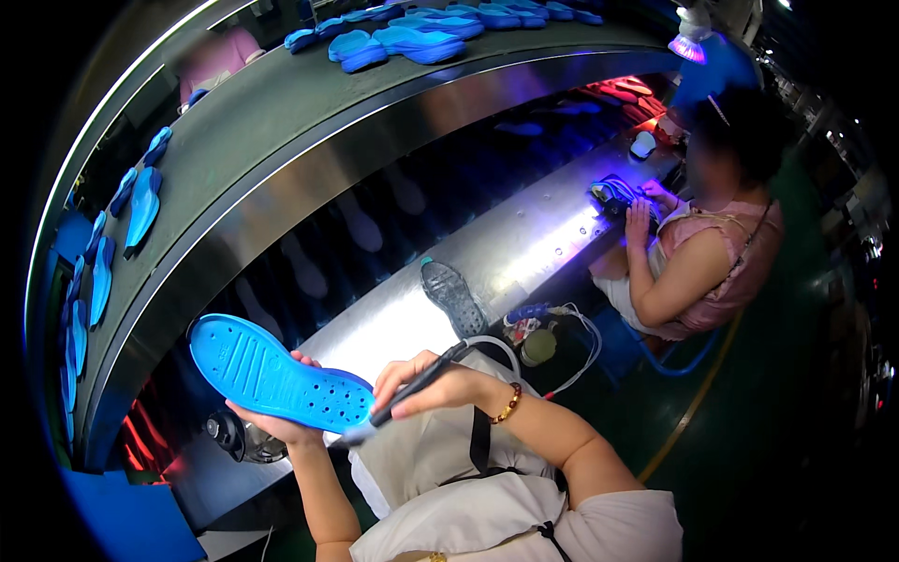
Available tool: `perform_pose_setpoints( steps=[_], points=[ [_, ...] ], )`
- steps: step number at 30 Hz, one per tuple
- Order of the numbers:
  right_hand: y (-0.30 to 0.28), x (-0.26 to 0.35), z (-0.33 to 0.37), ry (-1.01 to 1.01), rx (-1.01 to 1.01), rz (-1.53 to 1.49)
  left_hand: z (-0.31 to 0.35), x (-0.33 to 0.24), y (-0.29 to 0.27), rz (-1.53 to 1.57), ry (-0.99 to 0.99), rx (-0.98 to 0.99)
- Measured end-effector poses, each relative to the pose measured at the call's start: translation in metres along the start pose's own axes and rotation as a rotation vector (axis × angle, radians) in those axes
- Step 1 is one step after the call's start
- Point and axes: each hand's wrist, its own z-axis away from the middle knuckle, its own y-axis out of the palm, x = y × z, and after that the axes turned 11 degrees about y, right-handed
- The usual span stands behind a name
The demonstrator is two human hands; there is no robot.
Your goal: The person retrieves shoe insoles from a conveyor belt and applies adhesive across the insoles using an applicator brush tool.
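A bright blue shoe sole [251, 363] lies tilted across my left hand [272, 423], which is closed around its lower edge, with fingertips showing at the upper edge. The sole's face has ridges at one end and small holes at the other. My right hand [435, 386] grips a black pen-shaped tool [421, 382] with a pale hose at its back end. Its blurred tip is beside the holed end of the sole; I cannot tell whether they touch. A dark grey sole [452, 298] rests on the bright metal bench [389, 330] beyond my hands.
Several blue soles [421, 42] line a dark conveyor belt [253, 112] above the bench. A dark-lidded clear container [245, 438] stands left of my lap. Right of the bench are a greenish container [538, 347] and white cables [592, 330]. A co-worker [698, 244] sits at the right.
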Motion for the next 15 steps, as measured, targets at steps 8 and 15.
perform_pose_setpoints(
  steps=[8, 15],
  points=[
    [0.018, -0.007, -0.012, 0.021, -0.249, -0.282, 0.029, 0.003, 0.037, 0.243, -0.075, 0.003],
    [0.034, -0.017, -0.021, -0.050, -0.286, -0.407, 0.027, 0.021, 0.008, 0.233, -0.090, 0.123]
  ],
)
